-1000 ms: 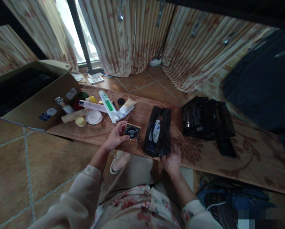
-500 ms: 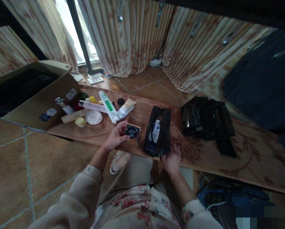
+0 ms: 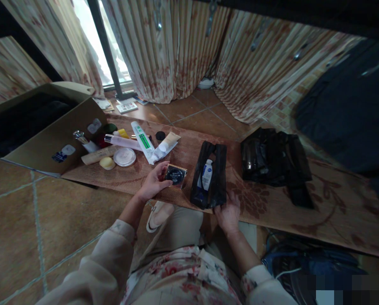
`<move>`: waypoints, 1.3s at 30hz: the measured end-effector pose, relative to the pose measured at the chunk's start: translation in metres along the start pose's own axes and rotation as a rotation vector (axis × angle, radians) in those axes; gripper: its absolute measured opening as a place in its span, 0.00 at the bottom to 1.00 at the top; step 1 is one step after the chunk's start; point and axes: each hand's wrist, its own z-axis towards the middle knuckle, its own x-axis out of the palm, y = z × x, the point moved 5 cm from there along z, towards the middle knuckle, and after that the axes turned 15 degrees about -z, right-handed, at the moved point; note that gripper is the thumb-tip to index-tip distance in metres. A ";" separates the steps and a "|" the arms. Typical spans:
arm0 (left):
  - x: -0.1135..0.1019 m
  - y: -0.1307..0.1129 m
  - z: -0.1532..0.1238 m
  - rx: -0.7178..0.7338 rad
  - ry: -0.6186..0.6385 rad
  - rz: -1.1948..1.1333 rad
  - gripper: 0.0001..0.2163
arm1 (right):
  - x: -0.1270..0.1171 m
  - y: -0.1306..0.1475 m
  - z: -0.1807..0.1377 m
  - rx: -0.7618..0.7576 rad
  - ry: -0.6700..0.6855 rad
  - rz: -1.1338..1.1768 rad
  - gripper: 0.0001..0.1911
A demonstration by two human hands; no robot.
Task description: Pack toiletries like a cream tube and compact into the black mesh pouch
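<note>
My left hand [image 3: 155,183] grips a small black box [image 3: 175,175] with pale printing on its face, thumb in front and fingers behind its left side. Just right of it lies an open black pouch [image 3: 219,173], with a white and blue tube [image 3: 207,173] showing in its opening. My right hand [image 3: 229,212] holds the pouch by its near right corner; some fingertips are hidden or dim. Left of the box are a white and green tube [image 3: 142,140], a beige tube [image 3: 169,141], a round clear case [image 3: 125,156] and a yellow sponge [image 3: 107,163].
A cardboard box [image 3: 78,127] with dark contents stands at the bench's left end. Several cosmetics, including a pink bottle [image 3: 125,141], lie beside it. A black bag [image 3: 273,156] rests to the right on the brown bench cover [image 3: 335,207]. Curtains [image 3: 195,51] hang behind.
</note>
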 end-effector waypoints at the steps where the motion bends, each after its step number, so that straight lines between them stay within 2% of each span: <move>1: 0.000 0.000 0.000 0.000 -0.002 -0.004 0.32 | 0.000 0.000 0.000 -0.004 -0.001 0.001 0.16; 39: -0.003 0.004 0.001 -0.014 -0.023 -0.006 0.33 | -0.002 0.002 0.000 0.001 0.001 0.008 0.15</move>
